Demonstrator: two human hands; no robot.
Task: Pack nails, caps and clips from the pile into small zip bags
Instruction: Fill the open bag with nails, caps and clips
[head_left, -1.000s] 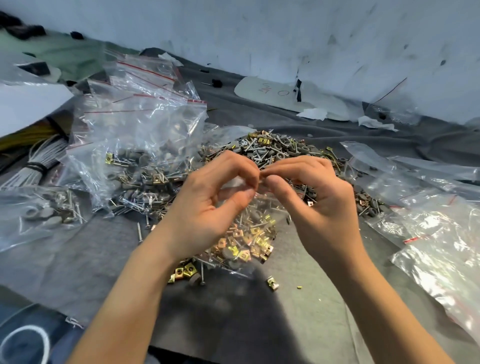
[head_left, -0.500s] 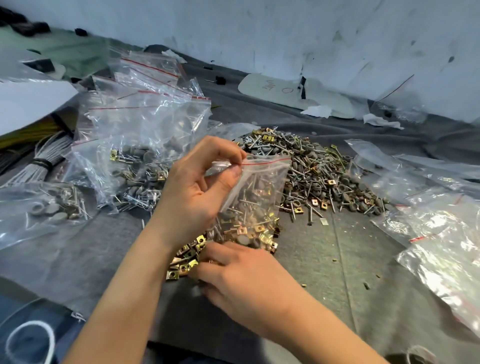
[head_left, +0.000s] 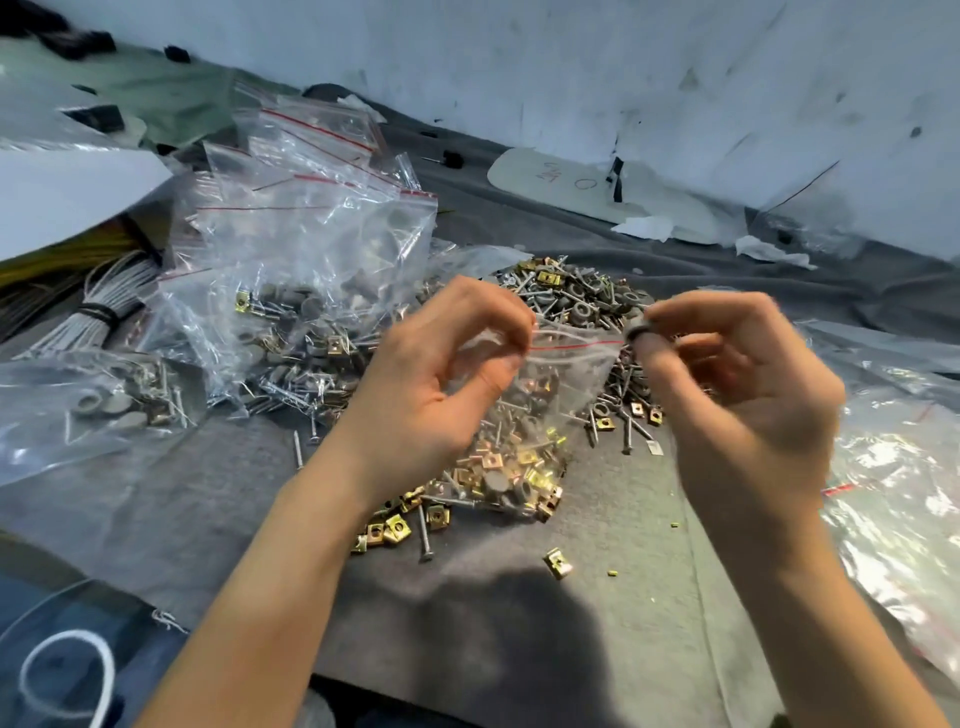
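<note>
A small clear zip bag (head_left: 524, 436) with a red stripe at its mouth hangs between my hands, partly filled with nails, grey caps and gold clips. My left hand (head_left: 436, 384) pinches the bag's top left edge between thumb and fingers. My right hand (head_left: 737, 395) is at the bag's top right corner and pinches a small dark ring-shaped cap (head_left: 636, 332) at its fingertips. The loose pile (head_left: 582, 301) of nails, caps and clips lies on the grey cloth just behind the bag. More gold clips (head_left: 395, 527) lie loose under the bag.
Several filled zip bags (head_left: 311, 291) are heaped at the left, another bag (head_left: 88, 410) lies flat nearer me. Empty bags (head_left: 893, 467) spread along the right. A bundle of white wire (head_left: 104, 312) sits at far left. A wall (head_left: 623, 78) bounds the back.
My right hand rose from the cloth below the bag to the bag's top right corner, now pinching a dark cap. My left hand keeps its hold on the bag's top.
</note>
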